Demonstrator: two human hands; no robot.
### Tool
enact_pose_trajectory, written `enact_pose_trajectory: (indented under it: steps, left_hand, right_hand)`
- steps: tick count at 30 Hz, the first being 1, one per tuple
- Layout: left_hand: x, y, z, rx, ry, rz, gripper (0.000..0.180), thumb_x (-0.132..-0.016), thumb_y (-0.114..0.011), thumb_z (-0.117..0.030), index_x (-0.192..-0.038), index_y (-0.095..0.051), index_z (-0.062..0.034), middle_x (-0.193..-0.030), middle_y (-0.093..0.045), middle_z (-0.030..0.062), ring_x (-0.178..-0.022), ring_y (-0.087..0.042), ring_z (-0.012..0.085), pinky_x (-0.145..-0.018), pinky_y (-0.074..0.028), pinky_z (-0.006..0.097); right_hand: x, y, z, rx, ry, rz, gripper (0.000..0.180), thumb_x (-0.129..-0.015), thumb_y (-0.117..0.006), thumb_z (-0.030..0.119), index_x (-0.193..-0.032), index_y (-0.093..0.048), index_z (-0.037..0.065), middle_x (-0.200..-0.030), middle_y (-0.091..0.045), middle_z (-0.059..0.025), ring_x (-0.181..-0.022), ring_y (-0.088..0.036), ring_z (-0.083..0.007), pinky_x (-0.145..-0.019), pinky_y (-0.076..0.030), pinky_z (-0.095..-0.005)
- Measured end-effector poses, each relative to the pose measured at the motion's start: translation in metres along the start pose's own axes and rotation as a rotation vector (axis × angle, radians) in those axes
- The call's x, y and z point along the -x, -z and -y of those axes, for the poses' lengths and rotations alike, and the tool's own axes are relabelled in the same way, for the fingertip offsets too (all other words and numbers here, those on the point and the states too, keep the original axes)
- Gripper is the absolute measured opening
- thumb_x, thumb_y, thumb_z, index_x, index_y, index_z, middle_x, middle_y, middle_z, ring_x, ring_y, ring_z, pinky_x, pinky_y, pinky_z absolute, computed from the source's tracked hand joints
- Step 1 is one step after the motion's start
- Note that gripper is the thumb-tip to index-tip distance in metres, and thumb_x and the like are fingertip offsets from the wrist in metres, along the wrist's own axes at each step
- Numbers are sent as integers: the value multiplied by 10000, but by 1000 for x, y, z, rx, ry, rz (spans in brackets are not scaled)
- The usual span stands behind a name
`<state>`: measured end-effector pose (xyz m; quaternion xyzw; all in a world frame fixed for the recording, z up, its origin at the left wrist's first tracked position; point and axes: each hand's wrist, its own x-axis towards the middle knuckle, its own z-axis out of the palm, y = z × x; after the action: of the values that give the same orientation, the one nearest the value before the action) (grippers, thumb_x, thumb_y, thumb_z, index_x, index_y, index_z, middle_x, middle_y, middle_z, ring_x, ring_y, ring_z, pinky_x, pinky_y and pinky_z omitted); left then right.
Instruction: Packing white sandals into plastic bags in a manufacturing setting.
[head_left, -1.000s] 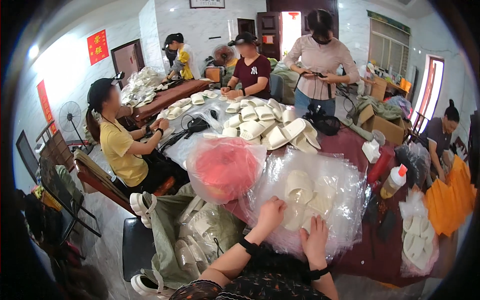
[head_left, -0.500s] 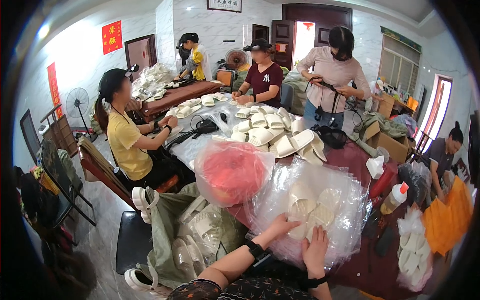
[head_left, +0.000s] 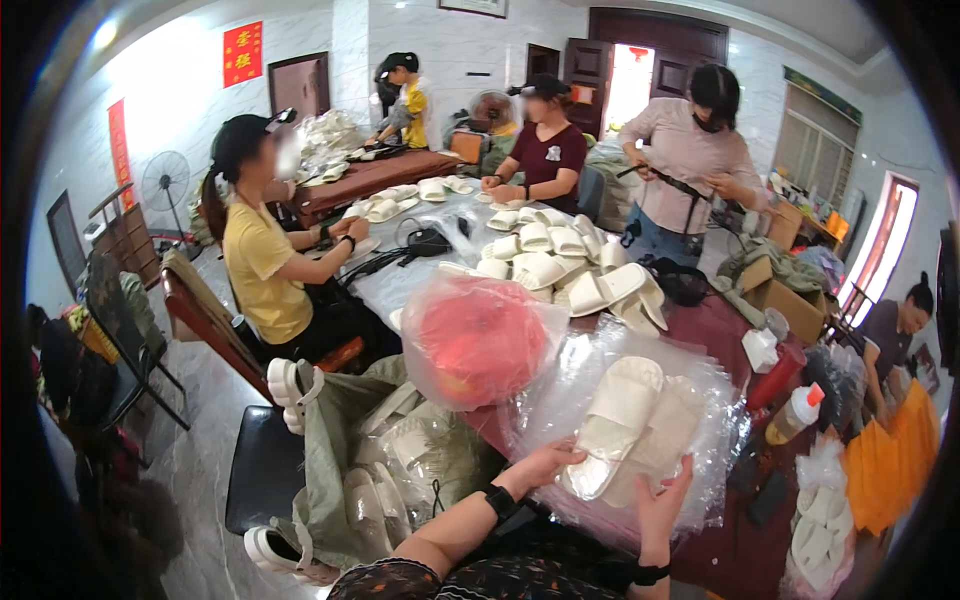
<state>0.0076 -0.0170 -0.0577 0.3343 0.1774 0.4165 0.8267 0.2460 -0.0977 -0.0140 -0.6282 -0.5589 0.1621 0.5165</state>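
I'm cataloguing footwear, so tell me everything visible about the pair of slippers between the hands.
The pair of slippers is cream, perhaps foam or rubber. They sit side by side, lengthwise away from the person, over clear plastic bags; glossy film shows on them. The left hand touches the left one's near left edge; right hand contact is unclear.

Left slipper (head_left: 618, 415) raised, overlapping its mate (head_left: 674, 425), left hand (head_left: 546, 466) and right hand (head_left: 660, 508) farther apart (the right splayed)

Large characters (head_left: 243, 40) mark a red wall poster (head_left: 242, 56) (pale emblem (head_left: 553, 153) on the maroon shirt (head_left: 545, 180)).
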Motion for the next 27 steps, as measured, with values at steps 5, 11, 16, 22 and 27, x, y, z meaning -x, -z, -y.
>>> enact_pose_trajectory:
  steps: [5,11,16,22,27]
  left_hand:
    - [1,8,5,64,67,-15,546,-962,-636,-108,-1444,-419,26,-1337,-608,110,-1173,-624,182,-1022,-486,329]
    - [1,11,12,-51,-31,37,605,-963,-663,-162,-1472,-386,10,-1374,-584,107,-1244,-567,185,-1062,-436,330]
    - [3,-8,6,-208,27,4,632,-952,-694,-207,-1474,-404,2,-1387,-576,88,-1240,-550,176,-1070,-410,324]
    - [5,-1,7,-151,52,-218,487,-932,-708,-158,-1353,-523,2,-1226,-656,84,-1115,-627,180,-941,-503,322]
    - [7,-4,0,37,24,-213,445,-932,-684,-105,-1335,-523,-6,-1210,-662,118,-1064,-675,236,-917,-564,396]
  right_hand:
    - [-10,0,-14,-157,-259,21,1033,-717,-807,32,-1560,-208,14,-1379,-498,-187,-746,-493,-143,-682,-462,-274]
    - [-24,-4,-20,-459,-174,142,629,-784,-757,-17,-1333,-449,-33,-1098,-640,-98,-859,-608,-126,-703,-476,-248]
    - [-15,-16,5,-527,-92,-33,534,-854,-714,-21,-1322,-457,-26,-1101,-644,-96,-913,-622,-141,-756,-494,-268]
    - [-9,-27,15,-570,-143,-5,587,-889,-706,36,-1399,-419,-11,-1119,-629,-80,-956,-591,-115,-763,-482,-257]
    - [-7,1,13,-493,-208,235,574,-897,-661,58,-1410,-415,-17,-1176,-590,-77,-816,-474,-60,-728,-424,-228]
